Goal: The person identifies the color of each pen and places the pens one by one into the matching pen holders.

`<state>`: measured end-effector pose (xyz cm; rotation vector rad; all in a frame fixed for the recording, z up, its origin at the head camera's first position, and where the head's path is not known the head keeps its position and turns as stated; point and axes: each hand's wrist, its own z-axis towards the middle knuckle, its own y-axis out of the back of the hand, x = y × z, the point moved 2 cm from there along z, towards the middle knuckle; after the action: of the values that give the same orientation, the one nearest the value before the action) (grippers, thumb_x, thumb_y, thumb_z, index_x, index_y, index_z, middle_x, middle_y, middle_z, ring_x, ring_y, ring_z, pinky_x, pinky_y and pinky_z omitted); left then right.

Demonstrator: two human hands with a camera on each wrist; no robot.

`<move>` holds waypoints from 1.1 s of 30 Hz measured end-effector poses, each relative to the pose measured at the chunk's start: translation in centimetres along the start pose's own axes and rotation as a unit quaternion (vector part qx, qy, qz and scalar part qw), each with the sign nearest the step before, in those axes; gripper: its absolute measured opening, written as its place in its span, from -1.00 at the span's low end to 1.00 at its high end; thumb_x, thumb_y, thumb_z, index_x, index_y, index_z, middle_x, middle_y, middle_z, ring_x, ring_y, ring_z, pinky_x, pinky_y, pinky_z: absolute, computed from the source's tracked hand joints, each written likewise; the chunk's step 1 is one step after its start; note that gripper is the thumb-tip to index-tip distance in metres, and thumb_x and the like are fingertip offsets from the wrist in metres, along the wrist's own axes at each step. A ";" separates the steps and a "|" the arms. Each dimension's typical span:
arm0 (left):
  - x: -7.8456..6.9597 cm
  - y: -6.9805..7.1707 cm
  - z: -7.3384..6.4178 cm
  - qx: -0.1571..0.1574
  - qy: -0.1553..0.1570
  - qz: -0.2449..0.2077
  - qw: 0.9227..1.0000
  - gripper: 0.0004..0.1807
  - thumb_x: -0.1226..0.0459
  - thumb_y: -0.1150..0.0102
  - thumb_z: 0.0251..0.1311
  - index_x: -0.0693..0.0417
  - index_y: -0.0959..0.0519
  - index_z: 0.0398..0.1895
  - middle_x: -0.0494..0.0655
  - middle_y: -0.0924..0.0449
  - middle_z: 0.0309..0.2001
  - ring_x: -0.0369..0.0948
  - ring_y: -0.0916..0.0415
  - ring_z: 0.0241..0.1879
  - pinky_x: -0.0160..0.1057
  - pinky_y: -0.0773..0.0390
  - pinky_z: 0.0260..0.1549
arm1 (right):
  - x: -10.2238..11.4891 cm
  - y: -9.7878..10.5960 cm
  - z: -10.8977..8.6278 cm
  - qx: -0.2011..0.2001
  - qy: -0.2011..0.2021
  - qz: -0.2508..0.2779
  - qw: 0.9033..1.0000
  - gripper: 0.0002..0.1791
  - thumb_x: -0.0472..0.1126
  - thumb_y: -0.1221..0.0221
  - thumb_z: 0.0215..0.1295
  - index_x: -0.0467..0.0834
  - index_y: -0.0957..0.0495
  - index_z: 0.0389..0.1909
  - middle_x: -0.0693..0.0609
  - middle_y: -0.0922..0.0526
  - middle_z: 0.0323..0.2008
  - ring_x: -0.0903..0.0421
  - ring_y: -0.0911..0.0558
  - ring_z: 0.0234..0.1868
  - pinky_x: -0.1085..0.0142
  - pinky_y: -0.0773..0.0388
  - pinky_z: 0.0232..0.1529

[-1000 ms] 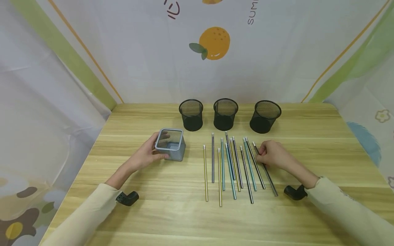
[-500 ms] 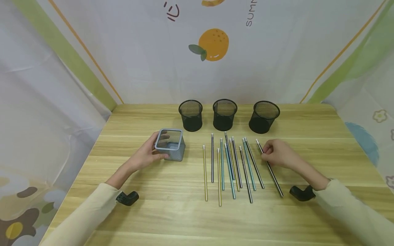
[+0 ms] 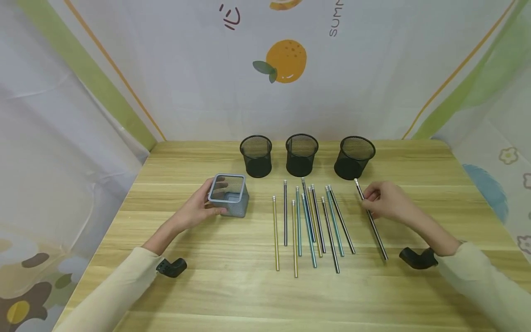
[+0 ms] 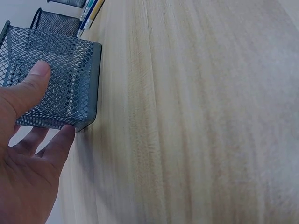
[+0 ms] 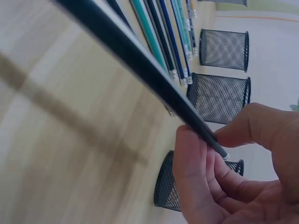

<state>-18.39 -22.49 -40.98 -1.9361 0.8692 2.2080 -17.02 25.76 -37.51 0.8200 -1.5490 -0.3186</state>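
My left hand [image 3: 199, 208] grips a grey square mesh pen holder [image 3: 239, 206] that stands at the left of the table. In the left wrist view the thumb lies along the near mesh wall [image 4: 70, 88] and the other fingers reach under its far side. My right hand [image 3: 387, 203] pinches a dark pencil [image 3: 376, 233] between thumb and fingers near its eraser end. The right wrist view has this pencil [image 5: 154, 77] raised over the table, its shadow falling on the wood. Several yellow, teal and dark pencils [image 3: 275, 240] lie side by side between the hands.
Three round black mesh cups, a left one [image 3: 258, 167], a middle one [image 3: 300, 167] and a right one [image 3: 349, 168], stand along the back of the wooden table [image 3: 232, 295]. Behind them hangs a white printed curtain [image 3: 199, 92]. Black camera mounts sit at both wrists.
My right hand has drawn the dark pencil rightward, away from the other pencils, and raised it off the table. The left hand and the pen holder have stayed put.
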 end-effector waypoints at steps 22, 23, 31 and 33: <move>0.1 0.1 0.0 0.004 -0.014 0.001 1.000 -0.08 0.65 -0.32 0.14 0.30 -0.06 0.52 0.39 -0.18 0.42 0.33 -0.22 0.36 0.23 -0.43 0.20 | 1.4 3.0 -0.1 -0.063 0.029 0.000 0.998 -0.76 -0.39 -0.11 0.35 -0.48 -0.45 -0.06 -0.21 -0.58 -0.27 0.04 -0.67 -0.40 0.25 -0.74 -0.38; 0.1 0.1 0.0 0.005 -0.013 -0.001 1.000 -0.08 0.65 -0.32 0.14 0.31 -0.06 0.52 0.39 -0.18 0.42 0.33 -0.22 0.36 0.23 -0.43 0.21 | 1.4 3.2 -0.1 -0.068 0.034 0.002 0.997 -0.77 -0.40 -0.11 0.36 -0.48 -0.45 -0.06 -0.21 -0.58 -0.27 0.05 -0.66 -0.40 0.27 -0.74 -0.38; 0.2 0.0 0.1 0.003 -0.006 -0.003 1.000 -0.10 0.66 -0.31 0.14 0.32 -0.07 0.51 0.38 -0.19 0.42 0.31 -0.22 0.37 0.23 -0.40 0.23 | 1.2 4.0 -0.4 -0.107 0.074 0.011 0.991 -0.80 -0.40 -0.10 0.40 -0.45 -0.44 -0.06 -0.22 -0.58 -0.27 0.14 -0.65 -0.40 0.34 -0.71 -0.38; 0.2 0.0 0.1 0.002 -0.005 0.000 1.000 -0.10 0.66 -0.31 0.14 0.31 -0.07 0.51 0.38 -0.19 0.42 0.31 -0.22 0.37 0.23 -0.40 0.24 | 1.3 4.2 -0.5 -0.116 0.087 0.013 0.989 -0.81 -0.40 -0.09 0.41 -0.44 -0.43 -0.05 -0.23 -0.56 -0.25 0.15 -0.64 -0.38 0.35 -0.71 -0.37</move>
<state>-18.52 -22.49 -41.12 -1.9214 0.8717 2.2130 -17.84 28.02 -33.80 0.6277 -1.3305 -0.3897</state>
